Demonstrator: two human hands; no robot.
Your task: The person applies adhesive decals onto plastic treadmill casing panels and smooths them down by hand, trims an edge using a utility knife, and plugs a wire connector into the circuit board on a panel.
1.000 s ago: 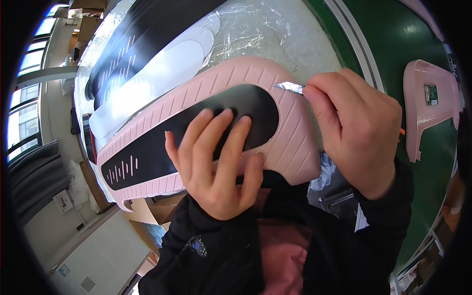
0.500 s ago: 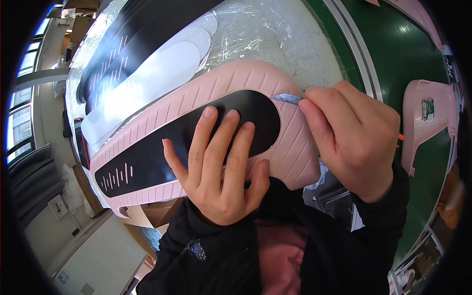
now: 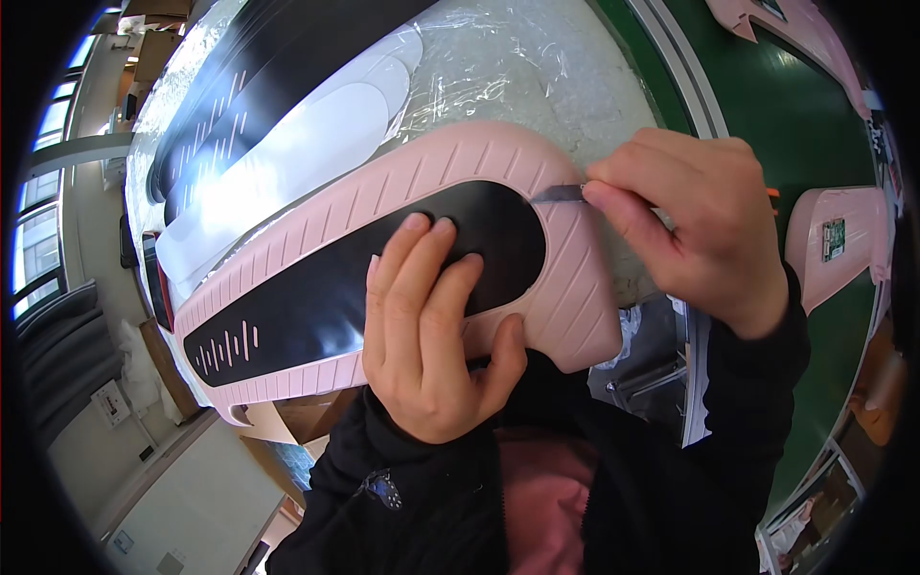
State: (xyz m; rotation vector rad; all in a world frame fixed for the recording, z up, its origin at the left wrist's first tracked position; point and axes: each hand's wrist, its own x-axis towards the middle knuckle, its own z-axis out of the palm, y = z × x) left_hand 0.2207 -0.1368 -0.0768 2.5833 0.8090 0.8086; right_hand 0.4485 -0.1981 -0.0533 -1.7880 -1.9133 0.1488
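Note:
A pink ribbed plastic cover (image 3: 578, 316) lies slanting across the middle, with a long black inlay panel (image 3: 287, 307) set in it. Slots pierce the panel's narrow end. My left hand (image 3: 426, 335) rests flat on the panel, its fingers close together and the thumb over the cover's near edge. In my right hand (image 3: 695, 220) is a thin-bladed knife (image 3: 558, 194), pinched between thumb and fingers. Its blade tip touches the rim of the panel at the rounded end. An orange bit shows behind that hand; the handle is mostly hidden.
Clear plastic film (image 3: 517, 57) covers the surface beyond the cover. More black panels (image 3: 316, 48) and white rounded sheets (image 3: 331, 144) lie there. On the green belt (image 3: 757, 105) at right sits a pink part (image 3: 815, 235) with a small circuit board (image 3: 833, 240).
My left fingers have drawn together and shifted slightly. My right hand has moved up a little and tilted, with the blade now turned edge-on. The pink parts on the belt have moved down the view.

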